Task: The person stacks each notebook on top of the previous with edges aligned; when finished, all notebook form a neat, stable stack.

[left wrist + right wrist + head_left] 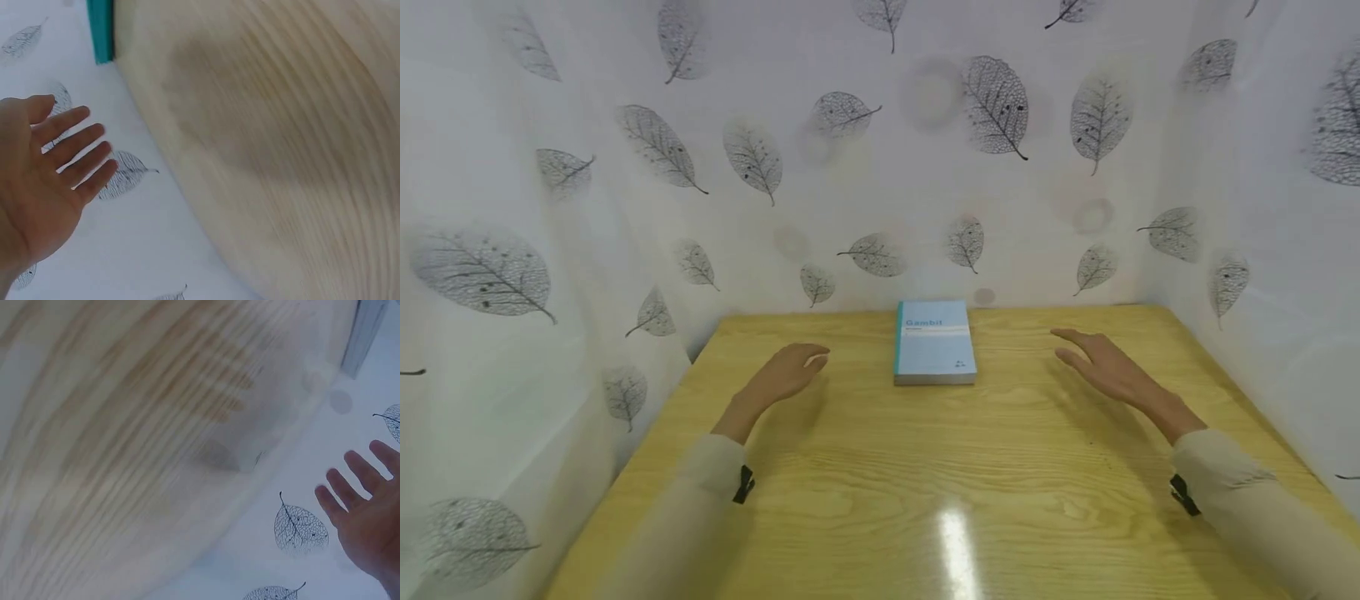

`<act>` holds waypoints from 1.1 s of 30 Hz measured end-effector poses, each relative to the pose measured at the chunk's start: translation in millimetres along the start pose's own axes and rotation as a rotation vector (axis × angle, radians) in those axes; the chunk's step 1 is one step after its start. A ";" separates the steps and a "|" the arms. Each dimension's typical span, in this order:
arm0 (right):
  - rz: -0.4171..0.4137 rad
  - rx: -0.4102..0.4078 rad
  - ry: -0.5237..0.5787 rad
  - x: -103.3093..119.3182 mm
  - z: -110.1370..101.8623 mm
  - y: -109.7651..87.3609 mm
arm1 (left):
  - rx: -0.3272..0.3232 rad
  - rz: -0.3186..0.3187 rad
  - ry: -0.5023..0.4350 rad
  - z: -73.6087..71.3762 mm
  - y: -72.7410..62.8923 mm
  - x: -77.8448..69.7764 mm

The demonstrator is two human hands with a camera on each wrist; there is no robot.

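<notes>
A thick book (pixel 934 346) with a pale blue cover, a teal spine and the word "Gambit" lies flat at the far side of the wooden table. To its left, my left hand (pixel 786 372) hovers over the table with fingers extended and nothing in it. On the other side, my right hand (pixel 1105 369) is held above the wood, fingers stretched toward the book and apart from it. The left wrist view shows the open left palm (pixel 47 181) and the teal book spine (pixel 101 31). In the right wrist view the right fingers (pixel 356 478) are spread, with the book's page edges (pixel 365 337) at the top.
The wooden table (pixel 880 467) meets a white curtain (pixel 880 192) printed with grey leaves at its back and sides. A bright light reflection falls on the near part of the tabletop. Both sleeves carry a dark strap at the wrist.
</notes>
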State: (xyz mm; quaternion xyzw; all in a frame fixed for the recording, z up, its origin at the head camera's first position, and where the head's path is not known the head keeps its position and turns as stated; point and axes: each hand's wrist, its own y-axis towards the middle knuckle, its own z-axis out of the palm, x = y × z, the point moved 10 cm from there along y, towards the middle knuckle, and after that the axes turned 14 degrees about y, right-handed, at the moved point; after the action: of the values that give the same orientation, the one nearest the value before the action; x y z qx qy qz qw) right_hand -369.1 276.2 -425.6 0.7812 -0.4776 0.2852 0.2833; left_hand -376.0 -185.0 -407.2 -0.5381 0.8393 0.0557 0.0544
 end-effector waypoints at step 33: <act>-0.618 -0.355 -0.669 27.5 -35.6 -34.5 | -0.443 0.237 0.658 -30.1 -60.5 34.8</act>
State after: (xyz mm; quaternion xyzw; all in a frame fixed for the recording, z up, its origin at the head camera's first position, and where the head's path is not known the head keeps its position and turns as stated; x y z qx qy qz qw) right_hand -333.5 298.8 -387.7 0.8748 -0.3293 -0.1648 0.3147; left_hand -336.3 -245.8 -384.8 -0.4254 0.8359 0.0660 -0.3406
